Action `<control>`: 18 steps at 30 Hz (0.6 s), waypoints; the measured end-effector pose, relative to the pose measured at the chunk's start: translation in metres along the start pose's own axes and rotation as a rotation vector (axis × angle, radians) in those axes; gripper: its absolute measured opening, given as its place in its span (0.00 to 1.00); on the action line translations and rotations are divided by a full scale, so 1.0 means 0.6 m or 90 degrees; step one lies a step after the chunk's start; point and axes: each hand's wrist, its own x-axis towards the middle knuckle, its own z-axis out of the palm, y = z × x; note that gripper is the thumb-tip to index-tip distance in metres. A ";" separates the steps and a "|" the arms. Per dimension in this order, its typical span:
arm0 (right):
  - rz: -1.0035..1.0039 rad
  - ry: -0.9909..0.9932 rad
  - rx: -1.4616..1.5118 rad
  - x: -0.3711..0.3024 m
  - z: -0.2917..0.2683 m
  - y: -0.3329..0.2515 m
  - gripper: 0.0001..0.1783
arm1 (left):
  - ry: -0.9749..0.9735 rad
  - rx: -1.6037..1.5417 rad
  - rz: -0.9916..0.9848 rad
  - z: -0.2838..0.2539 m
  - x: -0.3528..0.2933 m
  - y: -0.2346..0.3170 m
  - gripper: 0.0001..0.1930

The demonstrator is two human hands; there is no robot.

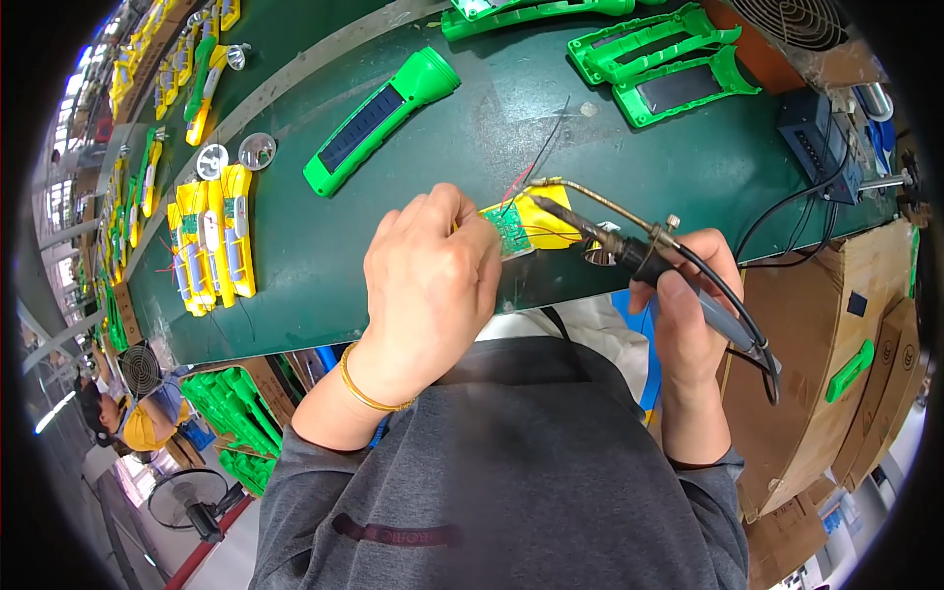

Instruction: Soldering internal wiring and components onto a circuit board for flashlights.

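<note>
My left hand (433, 261) is closed over the left end of a yellow flashlight insert (551, 211) at the table's near edge. A green circuit board (508, 232) with thin red and black wires shows beside its fingers; the fingertips are hidden. In my right hand (693, 310) is a soldering iron (644, 264) with a grey handle, gripped like a pen. A thin metal solder feed tube (600, 200) is clamped to the iron. Its tip and the tube's end meet over the insert, close to the wires. A clear reflector cup (598, 246) sits at the insert's right end, partly behind the iron.
A green flashlight casing (383, 120) lies beyond my left hand, and open green shells (678, 84) lie far right. Several yellow inserts (211, 236) stand at left near clear reflectors (258, 151). A blue power box (816, 143) trails cables at right, above cardboard boxes (787, 364).
</note>
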 end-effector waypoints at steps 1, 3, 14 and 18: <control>-0.003 0.023 0.013 0.001 0.007 0.000 0.12 | 0.000 0.001 0.001 -0.002 0.001 0.001 0.05; -0.002 0.051 0.036 0.002 0.014 -0.002 0.12 | -0.040 0.045 0.005 -0.008 0.003 0.003 0.04; -0.032 0.078 0.014 0.002 0.005 0.005 0.17 | -0.162 -0.472 -0.178 -0.048 -0.031 -0.017 0.06; -0.035 0.066 -0.011 -0.007 -0.001 0.004 0.16 | -0.122 -0.293 -0.061 -0.022 -0.013 -0.028 0.05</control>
